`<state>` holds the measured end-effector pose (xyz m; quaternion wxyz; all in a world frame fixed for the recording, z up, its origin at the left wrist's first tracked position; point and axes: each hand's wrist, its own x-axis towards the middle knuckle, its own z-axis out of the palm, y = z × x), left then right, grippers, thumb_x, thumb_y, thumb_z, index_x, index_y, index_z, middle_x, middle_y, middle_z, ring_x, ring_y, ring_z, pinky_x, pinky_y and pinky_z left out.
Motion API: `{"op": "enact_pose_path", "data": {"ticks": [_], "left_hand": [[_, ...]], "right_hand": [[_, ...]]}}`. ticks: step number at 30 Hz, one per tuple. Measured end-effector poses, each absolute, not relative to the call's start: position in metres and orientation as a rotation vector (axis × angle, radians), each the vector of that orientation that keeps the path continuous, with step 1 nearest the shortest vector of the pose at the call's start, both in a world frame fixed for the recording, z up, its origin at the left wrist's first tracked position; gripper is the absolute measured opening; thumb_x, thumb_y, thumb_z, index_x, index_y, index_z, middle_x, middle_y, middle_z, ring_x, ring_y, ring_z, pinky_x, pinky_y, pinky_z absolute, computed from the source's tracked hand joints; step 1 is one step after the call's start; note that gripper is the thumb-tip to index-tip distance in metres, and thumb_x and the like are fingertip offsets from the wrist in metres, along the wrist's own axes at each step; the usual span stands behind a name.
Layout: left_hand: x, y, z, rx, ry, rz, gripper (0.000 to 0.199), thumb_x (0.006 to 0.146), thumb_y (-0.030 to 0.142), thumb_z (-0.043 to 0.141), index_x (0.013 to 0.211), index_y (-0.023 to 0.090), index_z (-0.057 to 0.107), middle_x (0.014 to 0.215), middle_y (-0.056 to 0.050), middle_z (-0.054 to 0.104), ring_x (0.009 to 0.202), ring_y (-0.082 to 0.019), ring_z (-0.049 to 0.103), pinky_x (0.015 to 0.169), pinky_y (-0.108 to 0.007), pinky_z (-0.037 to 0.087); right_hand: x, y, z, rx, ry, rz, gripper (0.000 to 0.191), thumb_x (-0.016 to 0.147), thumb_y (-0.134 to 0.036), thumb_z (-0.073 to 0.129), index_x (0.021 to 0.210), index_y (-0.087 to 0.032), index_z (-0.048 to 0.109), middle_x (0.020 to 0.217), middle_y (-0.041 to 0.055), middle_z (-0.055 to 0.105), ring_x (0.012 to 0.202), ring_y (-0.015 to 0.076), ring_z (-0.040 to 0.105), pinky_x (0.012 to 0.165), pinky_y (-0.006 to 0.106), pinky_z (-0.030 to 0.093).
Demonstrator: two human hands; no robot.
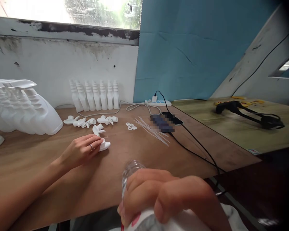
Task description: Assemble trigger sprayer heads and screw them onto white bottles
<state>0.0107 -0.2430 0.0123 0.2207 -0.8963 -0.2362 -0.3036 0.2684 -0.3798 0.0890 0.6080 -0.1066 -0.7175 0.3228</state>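
On the left side of the table, my left hand (83, 149), with a ring on one finger, has its fingers closed on a white trigger spray head (105, 146). The fingers partly cover it. Close beyond the fingertips lies another spray head (98, 129). My right hand (166, 192) is near the camera, wrapped round a clear plastic bottle (132, 166) at the table's front edge. The bottle's ribbed end points away from me, and its lower part is largely hidden by the hand.
More spray heads (86, 122), several small white rings (131, 126) and thin white tubes (154, 131) lie on the table (125, 147). White bottles (96, 96) stand along the wall, with larger ones (43, 112) at left. Black cables (195, 136), a phone (175, 118) and a power strip (159, 103) are at right.
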Motion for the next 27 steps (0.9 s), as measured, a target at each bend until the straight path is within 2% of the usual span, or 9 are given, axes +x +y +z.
{"op": "enact_pose_path", "data": {"ticks": [5, 9, 14, 17, 21, 27], "left_hand": [[0.008, -0.241, 0.007, -2.525, -0.699, -0.851, 0.024, 0.088, 0.015, 0.058, 0.110, 0.021, 0.065, 0.102, -0.005, 0.072, 0.095, -0.021, 0.069, 0.085, -0.033, 0.057], [0.009, -0.241, 0.008, -2.519, -0.773, -0.927, 0.019, 0.090, 0.017, 0.055, 0.105, 0.022, 0.066, 0.100, -0.005, 0.073, 0.091, -0.019, 0.071, 0.081, -0.030, 0.058], [0.008, -0.240, 0.005, -2.483, -0.837, -0.950, 0.018, 0.091, 0.021, 0.055, 0.104, 0.022, 0.067, 0.101, -0.004, 0.074, 0.086, -0.018, 0.072, 0.079, -0.029, 0.059], [0.005, -0.240, 0.004, -2.498, -0.790, -0.944, 0.019, 0.090, 0.019, 0.056, 0.106, 0.021, 0.067, 0.102, -0.004, 0.074, 0.086, -0.018, 0.073, 0.080, -0.028, 0.059], [0.002, -0.242, 0.005, -2.598, -0.768, -0.864, 0.021, 0.091, 0.019, 0.055, 0.108, 0.020, 0.068, 0.109, -0.005, 0.073, 0.094, -0.019, 0.071, 0.082, -0.030, 0.059], [0.003, -0.246, 0.010, -2.612, -0.659, -0.755, 0.029, 0.090, 0.017, 0.053, 0.117, 0.014, 0.064, 0.116, -0.012, 0.070, 0.099, -0.024, 0.070, 0.082, -0.033, 0.060]], "right_hand": [[0.256, -0.378, 0.082, -0.291, -1.587, 0.668, 0.039, 0.088, -0.064, 0.047, 0.105, -0.030, 0.055, 0.069, 0.0001, 0.067, 0.052, 0.0182, 0.063, 0.056, 0.032, 0.054], [0.247, -0.378, 0.084, -0.278, -1.559, 0.658, 0.044, 0.087, -0.069, 0.042, 0.103, -0.031, 0.057, 0.067, -0.0012, 0.065, 0.048, 0.0162, 0.058, 0.055, 0.032, 0.053], [0.242, -0.381, 0.089, -0.345, -1.455, 0.641, 0.039, 0.083, -0.066, 0.053, 0.101, -0.032, 0.059, 0.064, -0.0009, 0.060, 0.048, 0.0172, 0.056, 0.052, 0.033, 0.049], [0.247, -0.375, 0.087, -0.293, -1.583, 0.688, 0.034, 0.079, -0.062, 0.061, 0.092, -0.030, 0.060, 0.062, -0.0009, 0.060, 0.050, 0.0179, 0.059, 0.054, 0.034, 0.051], [0.256, -0.362, 0.080, -0.316, -1.720, 0.745, 0.034, 0.081, -0.061, 0.059, 0.077, -0.028, 0.059, 0.058, -0.0009, 0.057, 0.050, 0.0182, 0.059, 0.054, 0.034, 0.053], [0.256, -0.353, 0.078, -0.379, -1.774, 0.749, 0.036, 0.081, -0.062, 0.057, 0.074, -0.027, 0.062, 0.057, -0.0001, 0.052, 0.053, 0.0179, 0.059, 0.055, 0.034, 0.053]]}}
